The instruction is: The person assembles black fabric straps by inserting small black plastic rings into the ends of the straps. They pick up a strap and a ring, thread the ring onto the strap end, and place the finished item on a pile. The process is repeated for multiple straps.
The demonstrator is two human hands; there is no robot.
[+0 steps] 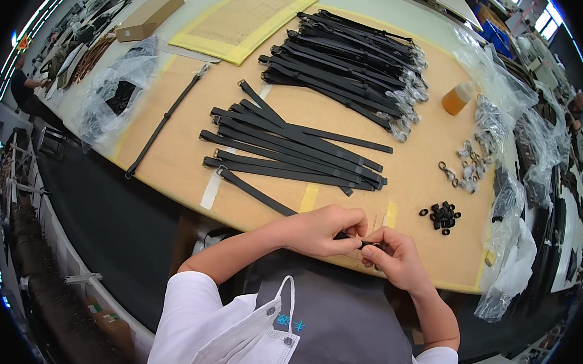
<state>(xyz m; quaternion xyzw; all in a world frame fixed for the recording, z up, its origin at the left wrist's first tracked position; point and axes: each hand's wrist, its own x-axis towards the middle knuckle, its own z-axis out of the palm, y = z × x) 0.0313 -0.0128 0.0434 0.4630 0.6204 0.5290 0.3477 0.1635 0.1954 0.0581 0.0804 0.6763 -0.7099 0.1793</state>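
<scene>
At the table's near edge, both my hands are closed on one black strap (pixel 257 192). Its buckle end lies on the table to the left, and the strap runs under my left hand (pixel 322 230). The fingertips of my right hand (pixel 394 255) pinch the strap's other end, close beside the left fingertips. A small dark piece shows between the hands, mostly covered by fingers. Thin upright lines, like needles or thread, show just behind them. Beyond my hands lies a loose fan of black buckled straps (pixel 293 149). To the right sits a pile of small black loops (pixel 444 217).
A large bundle of black straps (pixel 345 62) with plastic-wrapped ends lies farther back. Nearby stand a bottle of amber liquid (pixel 457 97) and wrapped metal hardware (pixel 469 167). One single strap (pixel 168 118) lies left. Clear plastic (pixel 508 242) drapes over the right edge.
</scene>
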